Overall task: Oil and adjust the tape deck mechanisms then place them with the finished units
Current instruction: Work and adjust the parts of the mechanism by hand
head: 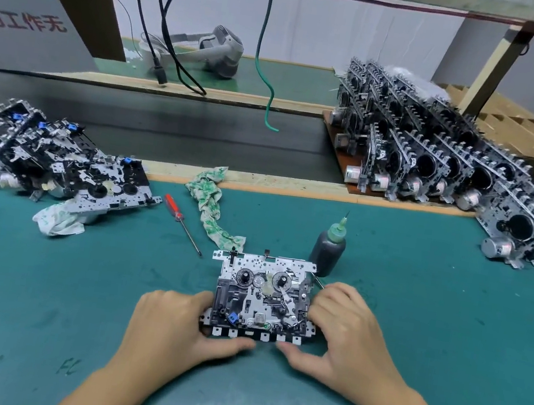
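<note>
- Head view: left hand [171, 323] and right hand [340, 331] pinch tape deck mechanism [262, 297] by its edges.
- Risk: oil bottle [328, 246], just beside, could be toppled on lifting.

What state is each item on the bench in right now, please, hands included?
Tape deck mechanism: flat on the mat, face up, held at both sides.
Left hand: grips the mechanism's left edge.
Right hand: grips its right edge.
Oil bottle: upright, nozzle on.
Screwdriver: lying loose.
Rag: crumpled.
Finished units: stacked leaning in rows.
Unfinished pile: heaped.
</note>
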`<state>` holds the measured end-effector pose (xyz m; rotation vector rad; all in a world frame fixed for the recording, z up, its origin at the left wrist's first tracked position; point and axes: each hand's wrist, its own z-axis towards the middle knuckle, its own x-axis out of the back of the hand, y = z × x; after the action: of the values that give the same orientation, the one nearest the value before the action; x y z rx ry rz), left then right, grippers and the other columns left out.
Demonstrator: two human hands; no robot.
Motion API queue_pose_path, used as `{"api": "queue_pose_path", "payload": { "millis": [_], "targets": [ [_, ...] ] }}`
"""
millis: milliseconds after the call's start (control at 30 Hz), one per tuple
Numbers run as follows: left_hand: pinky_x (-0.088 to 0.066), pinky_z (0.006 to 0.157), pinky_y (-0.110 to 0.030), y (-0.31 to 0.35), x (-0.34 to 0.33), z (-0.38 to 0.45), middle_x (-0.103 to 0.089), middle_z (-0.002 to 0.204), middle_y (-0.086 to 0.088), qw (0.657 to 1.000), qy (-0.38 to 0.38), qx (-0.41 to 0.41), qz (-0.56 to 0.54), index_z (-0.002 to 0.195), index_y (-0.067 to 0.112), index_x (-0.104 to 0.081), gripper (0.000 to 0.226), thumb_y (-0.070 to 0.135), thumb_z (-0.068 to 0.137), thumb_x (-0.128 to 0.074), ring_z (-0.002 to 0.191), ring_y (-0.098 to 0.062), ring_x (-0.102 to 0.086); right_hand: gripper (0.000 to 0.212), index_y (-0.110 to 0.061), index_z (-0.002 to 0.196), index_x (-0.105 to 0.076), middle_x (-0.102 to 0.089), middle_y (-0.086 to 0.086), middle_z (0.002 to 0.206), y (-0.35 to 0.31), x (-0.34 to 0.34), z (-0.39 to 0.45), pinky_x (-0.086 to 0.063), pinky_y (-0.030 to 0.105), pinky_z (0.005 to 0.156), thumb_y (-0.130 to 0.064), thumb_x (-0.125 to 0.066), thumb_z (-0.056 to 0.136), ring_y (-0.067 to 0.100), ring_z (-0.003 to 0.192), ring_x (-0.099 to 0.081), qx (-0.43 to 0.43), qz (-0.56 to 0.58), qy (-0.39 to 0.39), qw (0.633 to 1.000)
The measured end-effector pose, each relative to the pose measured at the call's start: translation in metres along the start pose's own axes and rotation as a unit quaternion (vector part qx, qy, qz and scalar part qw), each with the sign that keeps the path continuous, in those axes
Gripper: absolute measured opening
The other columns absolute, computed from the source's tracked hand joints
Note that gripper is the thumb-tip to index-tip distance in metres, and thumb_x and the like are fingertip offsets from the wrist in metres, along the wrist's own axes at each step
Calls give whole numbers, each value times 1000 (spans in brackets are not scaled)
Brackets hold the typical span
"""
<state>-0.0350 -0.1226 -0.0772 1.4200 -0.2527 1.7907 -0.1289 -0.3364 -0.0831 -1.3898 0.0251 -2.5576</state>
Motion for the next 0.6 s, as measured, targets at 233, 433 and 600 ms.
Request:
{"api": "queue_pose_path", "payload": {
  "millis": [233, 433, 600],
  "targets": [
    [-28, 37, -21, -5, 10, 3, -41, 33, -1, 998, 6, -37, -44, 46, 27, -48, 65, 87, 68, -34, 32, -14, -41, 48, -10, 62, -52, -51, -2, 66, -2, 12, 4, -37, 26, 76, -54, -52, 84, 18, 68, -45, -42, 67, -60, 995],
    [-32, 46, -30, -2, 22, 5, -38, 39, -4, 973, 87, 10, -215, 58, 13, -44, 71, 73, 89, -22, 34, -12, -32, 49, -22, 49, -55, -55, 3, 53, -17, 28, 20, -39, 29, 60, -59, -47, 80, 12, 54, -50, -226, 358, -75, 903],
    [-25, 49, -38, 9, 27, 18, -21, 42, -2, 959, 80, 122, -244, 46, 5, -24, 74, 69, 81, -26, 45, -15, -22, 60, -15, 42, -60, -58, 6, 48, -20, 33, 37, -44, 21, 56, -66, -61, 74, 14, 47, -53, -351, 489, -152, 784]
  ]
}}
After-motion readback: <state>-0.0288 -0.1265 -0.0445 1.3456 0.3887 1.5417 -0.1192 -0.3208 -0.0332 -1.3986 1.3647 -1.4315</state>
